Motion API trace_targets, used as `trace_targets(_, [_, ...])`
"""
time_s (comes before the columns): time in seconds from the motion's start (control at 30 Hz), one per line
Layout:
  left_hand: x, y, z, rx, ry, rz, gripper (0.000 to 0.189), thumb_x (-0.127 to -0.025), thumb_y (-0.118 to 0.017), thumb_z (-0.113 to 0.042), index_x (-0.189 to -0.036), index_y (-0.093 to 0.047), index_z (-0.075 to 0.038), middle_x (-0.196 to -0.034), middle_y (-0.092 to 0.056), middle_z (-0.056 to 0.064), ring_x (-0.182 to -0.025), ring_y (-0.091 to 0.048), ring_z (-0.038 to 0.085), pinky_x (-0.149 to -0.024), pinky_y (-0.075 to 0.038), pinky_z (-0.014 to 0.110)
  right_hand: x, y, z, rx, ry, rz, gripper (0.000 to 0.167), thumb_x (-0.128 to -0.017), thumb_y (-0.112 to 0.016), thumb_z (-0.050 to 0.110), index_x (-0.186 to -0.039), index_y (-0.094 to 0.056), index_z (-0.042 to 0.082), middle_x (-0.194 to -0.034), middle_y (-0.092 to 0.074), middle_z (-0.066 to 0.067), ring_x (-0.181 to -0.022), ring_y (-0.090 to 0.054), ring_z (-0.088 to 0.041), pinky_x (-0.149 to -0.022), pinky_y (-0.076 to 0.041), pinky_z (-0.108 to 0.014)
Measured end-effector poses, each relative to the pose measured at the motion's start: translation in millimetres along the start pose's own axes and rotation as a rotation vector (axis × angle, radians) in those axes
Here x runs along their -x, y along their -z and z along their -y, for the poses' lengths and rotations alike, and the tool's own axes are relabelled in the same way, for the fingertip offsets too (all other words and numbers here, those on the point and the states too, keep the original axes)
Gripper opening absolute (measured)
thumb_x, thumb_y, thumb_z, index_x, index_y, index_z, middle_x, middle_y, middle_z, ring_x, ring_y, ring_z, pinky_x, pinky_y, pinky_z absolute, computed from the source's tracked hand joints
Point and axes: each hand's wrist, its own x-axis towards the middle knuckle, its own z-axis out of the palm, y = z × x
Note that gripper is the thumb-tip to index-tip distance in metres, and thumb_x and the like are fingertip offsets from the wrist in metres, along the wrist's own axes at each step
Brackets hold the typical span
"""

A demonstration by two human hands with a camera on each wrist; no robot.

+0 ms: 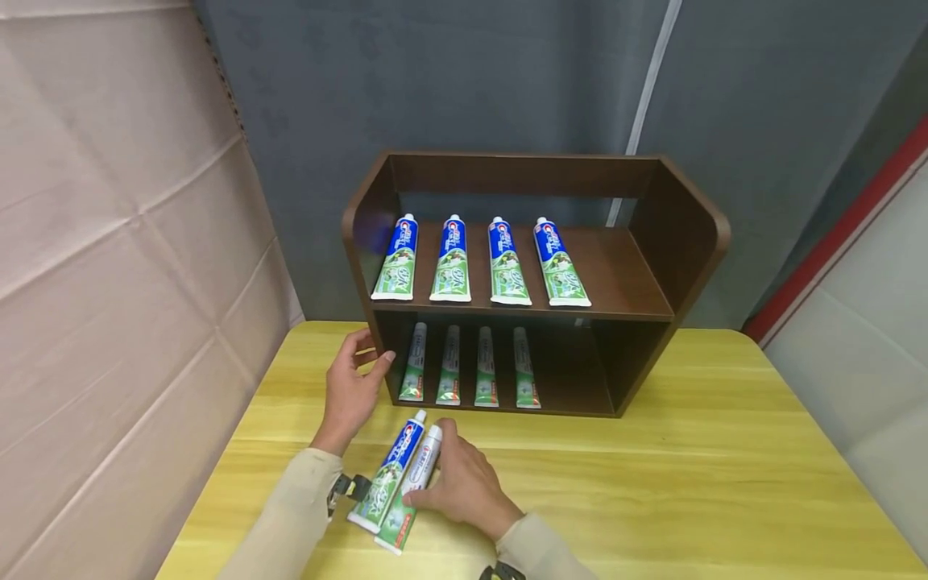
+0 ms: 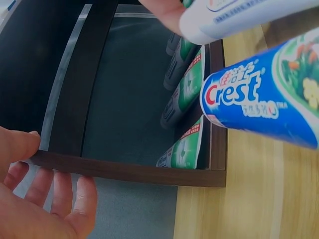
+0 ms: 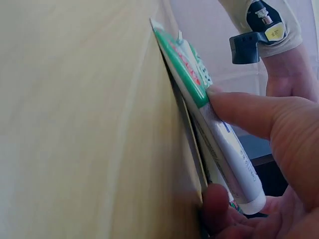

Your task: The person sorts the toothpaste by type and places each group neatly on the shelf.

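Observation:
My left hand (image 1: 351, 395) holds the left side panel of a dark brown two-tier shelf (image 1: 623, 270), thumb on its inner face and fingers outside in the left wrist view. My right hand (image 1: 471, 487) grips a white-and-green toothpaste tube (image 1: 397, 522) lying slantwise in front of the shelf. Its thumb presses the tube's green part (image 3: 187, 69), while other fingers curl near the white cap (image 3: 252, 204). Right alongside lies a blue-and-green Crest toothpaste tube (image 1: 395, 467), its cap end toward the shelf.
Several Crest tubes (image 1: 451, 262) lie side by side on the upper tier, caps toward the back. Below them, several grey-and-green tubes (image 1: 486, 370) form a row on the lower tier. A yellow wood-grain table (image 1: 689, 483) carries the shelf; a grey curtain (image 1: 464, 72) hangs behind.

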Motion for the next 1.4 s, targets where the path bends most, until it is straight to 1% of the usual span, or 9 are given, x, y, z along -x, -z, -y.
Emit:
trace_targets(0.1, [-0.2,-0.5,-0.5,-0.002,0.003,-0.003,0.045,-0.102,-0.072,-0.019,-0.144,-0.057,-0.015,-0.136,-0.064,0.011,-0.124,-0.065,0.035,-0.100,-0.061,0.055,2.1,1,0,-0.038,0.014,0.014,0.109,-0.066,-0.099,0.044,-0.150,-0.036,0.018,-0.088,-0.064,0.008,-0.075,-0.056,-0.008,-0.061,-0.043,-0.026])
trace_targets(0.27, [0.2,-0.3,-1.0,-0.002,0.010,-0.009,0.043,-0.101,-0.073,-0.019,-0.142,-0.058,-0.017,-0.135,-0.065,0.011,-0.124,-0.065,0.036,-0.099,-0.061,0.054,5.8,4,3,-0.138,0.046,0.059,0.112,-0.072,-0.097,0.028,-0.157,-0.026,0.018,-0.080,-0.065,0.007,-0.064,-0.056,-0.009,-0.056,-0.044,-0.027])
trace_targets(0.43, [-0.3,-0.2,0.2,-0.009,0.023,-0.015,0.044,-0.102,-0.072,-0.020,-0.143,-0.058,-0.017,-0.135,-0.065,0.010,-0.123,-0.065,0.034,-0.100,-0.061,0.053,9.5,8,3,-0.224,0.084,0.116,0.113,-0.077,-0.092,0.013,-0.162,-0.018,0.020,-0.083,-0.067,0.004,-0.065,-0.060,-0.007,-0.057,-0.049,-0.026])
trace_targets(0.6, [-0.4,-0.9,0.2,-0.017,0.035,-0.011,0.045,-0.102,-0.072,-0.021,-0.144,-0.057,-0.017,-0.137,-0.064,0.010,-0.124,-0.064,0.034,-0.101,-0.061,0.054,11.7,13,1,-0.282,0.102,0.180,0.114,-0.083,-0.085,0.004,-0.166,-0.010,0.031,-0.083,-0.069,0.003,-0.063,-0.064,-0.008,-0.058,-0.054,-0.026])
trace_targets(0.73, [-0.1,-0.9,0.9,-0.020,0.032,-0.018,0.044,-0.102,-0.072,-0.021,-0.144,-0.057,-0.018,-0.136,-0.065,0.010,-0.124,-0.065,0.033,-0.101,-0.061,0.053,12.5,17,-1,-0.293,0.113,0.197,0.113,-0.088,-0.081,0.004,-0.168,-0.010,0.037,-0.086,-0.066,0.005,-0.066,-0.064,-0.007,-0.060,-0.056,-0.024])
trace_targets(0.93, [0.0,-0.9,0.3,-0.020,0.025,-0.015,0.045,-0.102,-0.072,-0.020,-0.145,-0.056,-0.017,-0.137,-0.064,0.011,-0.124,-0.065,0.034,-0.101,-0.061,0.054,14.5,21,-9,-0.355,0.143,0.186,0.106,-0.090,-0.080,0.001,-0.168,-0.019,0.038,-0.099,-0.067,0.001,-0.073,-0.068,-0.006,-0.066,-0.060,-0.022])
trace_targets(1.07, [-0.3,-1.5,0.4,-0.019,0.029,-0.009,0.046,-0.103,-0.071,-0.020,-0.146,-0.056,-0.017,-0.138,-0.064,0.011,-0.126,-0.064,0.035,-0.102,-0.060,0.054,15.5,22,-16,-0.409,0.163,0.159,0.091,-0.093,-0.077,0.002,-0.165,-0.033,0.036,-0.108,-0.072,-0.005,-0.078,-0.072,-0.007,-0.071,-0.061,-0.022])
trace_targets(1.27, [0.9,-1.8,0.3,-0.016,0.028,-0.005,0.045,-0.102,-0.071,-0.019,-0.145,-0.056,-0.018,-0.137,-0.064,0.011,-0.125,-0.064,0.034,-0.101,-0.060,0.054,15.7,26,-28,-0.459,0.149,0.073,0.059,-0.094,-0.077,0.004,-0.147,-0.062,0.026,-0.113,-0.075,-0.010,-0.085,-0.074,-0.009,-0.075,-0.062,-0.022])
trace_targets(1.4, [0.7,-1.2,0.5,-0.018,0.022,-0.008,0.044,-0.102,-0.072,-0.019,-0.144,-0.057,-0.017,-0.136,-0.065,0.011,-0.125,-0.065,0.034,-0.101,-0.060,0.055,17.0,34,-33,-0.476,0.154,0.019,0.046,-0.094,-0.077,0.004,-0.137,-0.070,0.019,-0.113,-0.076,-0.012,-0.087,-0.074,-0.014,-0.075,-0.063,-0.023])
